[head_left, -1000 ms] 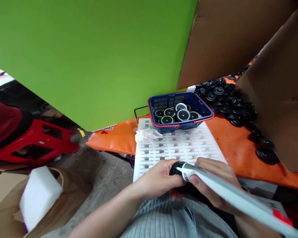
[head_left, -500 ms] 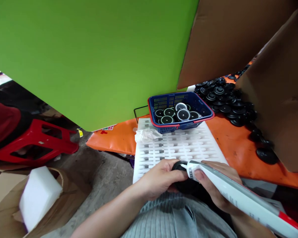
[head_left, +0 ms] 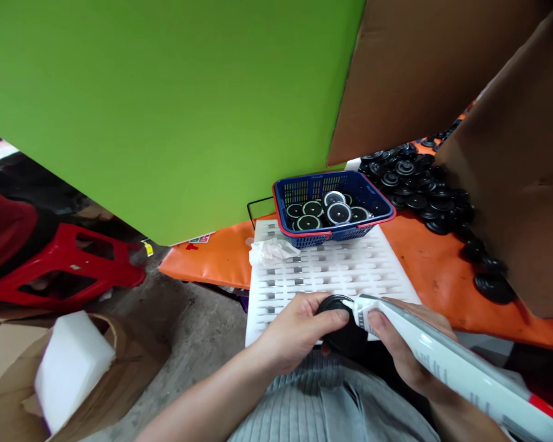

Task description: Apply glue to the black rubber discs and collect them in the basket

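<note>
My left hand (head_left: pixel 299 331) is closed on a round black disc (head_left: pixel 343 337), with the thumb lying across its face. A long white and grey glue tube (head_left: pixel 442 353) with a red end is gripped in my right hand (head_left: pixel 403 344). The tube's thin white nozzle touches or nearly touches the disc's rim. Both hands are just above the near end of a white slotted foam board (head_left: pixel 345 261). Part of the disc is hidden under my thumb.
On the board's far end stands a blue basket (head_left: pixel 283 212) holding several round discs (head_left: pixel 338 213). Crumpled white tissue (head_left: pixel 271 252) lies beside it. Black discs (head_left: pixel 417 184) are heaped on the orange table cover (head_left: pixel 419 264). Cardboard (head_left: pixel 525 184), a green panel (head_left: pixel 188 110) and a red stool (head_left: pixel 83 264) surround the place.
The tube and my right hand have shifted slightly right, along with the nozzle on the disc's rim. The disc has turned or tilted a little in my left hand.
</note>
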### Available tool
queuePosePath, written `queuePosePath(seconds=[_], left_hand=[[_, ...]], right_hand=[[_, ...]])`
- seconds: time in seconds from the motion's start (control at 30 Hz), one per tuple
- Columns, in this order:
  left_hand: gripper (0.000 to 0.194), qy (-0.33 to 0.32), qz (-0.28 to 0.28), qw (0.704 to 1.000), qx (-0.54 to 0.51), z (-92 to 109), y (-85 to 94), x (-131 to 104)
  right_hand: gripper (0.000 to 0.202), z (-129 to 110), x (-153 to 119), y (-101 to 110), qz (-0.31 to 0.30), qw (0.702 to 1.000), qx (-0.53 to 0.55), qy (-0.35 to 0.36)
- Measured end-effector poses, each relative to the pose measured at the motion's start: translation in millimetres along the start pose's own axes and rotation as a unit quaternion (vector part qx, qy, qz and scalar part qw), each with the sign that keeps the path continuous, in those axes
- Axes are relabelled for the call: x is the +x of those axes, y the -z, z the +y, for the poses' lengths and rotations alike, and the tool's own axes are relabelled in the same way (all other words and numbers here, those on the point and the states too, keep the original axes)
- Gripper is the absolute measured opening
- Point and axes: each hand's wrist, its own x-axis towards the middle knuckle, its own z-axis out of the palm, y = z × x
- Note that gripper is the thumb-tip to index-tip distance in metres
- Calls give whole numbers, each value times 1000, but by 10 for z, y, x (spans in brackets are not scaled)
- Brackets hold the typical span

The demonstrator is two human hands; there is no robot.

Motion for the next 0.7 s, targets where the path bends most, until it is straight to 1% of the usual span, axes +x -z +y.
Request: queuePosePath(seconds=[0.13,0.27,0.43,0.57,0.7], left_hand=[[26,-4,-2,1000,-16,-1,-20,1],[27,-5,21,1000,-15,9,-42,-16],[25,-17,38,999,35,14,-44,-35],[21,-9,22,999,45,38,-76,-68],[20,-23,33,996,76,59,-97,-95]], right_hand=[[16,-13,13,5,2,1000,-14,13],[17,-17,-9,13,2,1000,-24,20],[18,-26,-46,6,-5,1000,-24,-1],[19,-34,-29,-8,8,1000,-19,20],[19,-27,-11,-2,20,998,-31,42]])
